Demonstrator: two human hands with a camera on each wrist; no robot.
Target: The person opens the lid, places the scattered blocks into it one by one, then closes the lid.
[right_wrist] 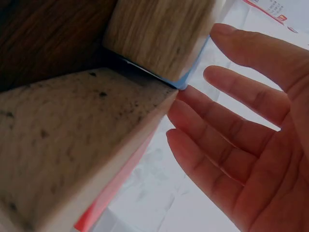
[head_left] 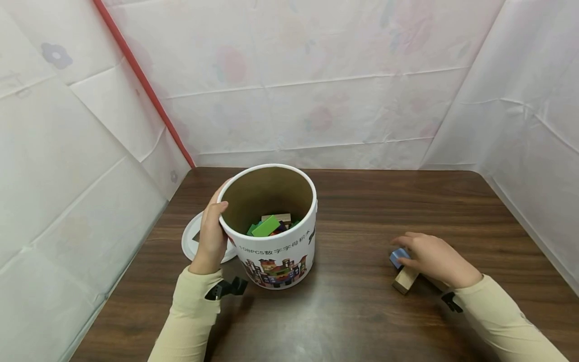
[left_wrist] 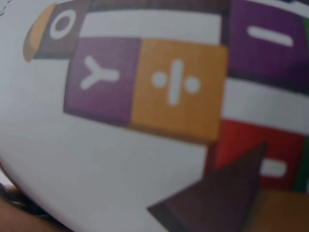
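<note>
the dark wooden table (head_left: 362, 311) carries a white printed tub (head_left: 276, 251) left of its middle, with coloured blocks (head_left: 268, 226) in the bottom and a white lid (head_left: 192, 239) lying flat just beside it toward the left edge. the left hand (head_left: 211, 236) grips the tub's rim, thumb hooked over it. near the right edge the right hand (head_left: 434, 259) rests with straight, loose fingers (right_wrist: 227, 140) touching a blue block (head_left: 398, 257) and a plain wooden block (head_left: 405, 279), gripping neither.

Left hand (head_left: 211, 236) curled gripping; right hand (head_left: 431, 259) flat, fingers straight.
</note>
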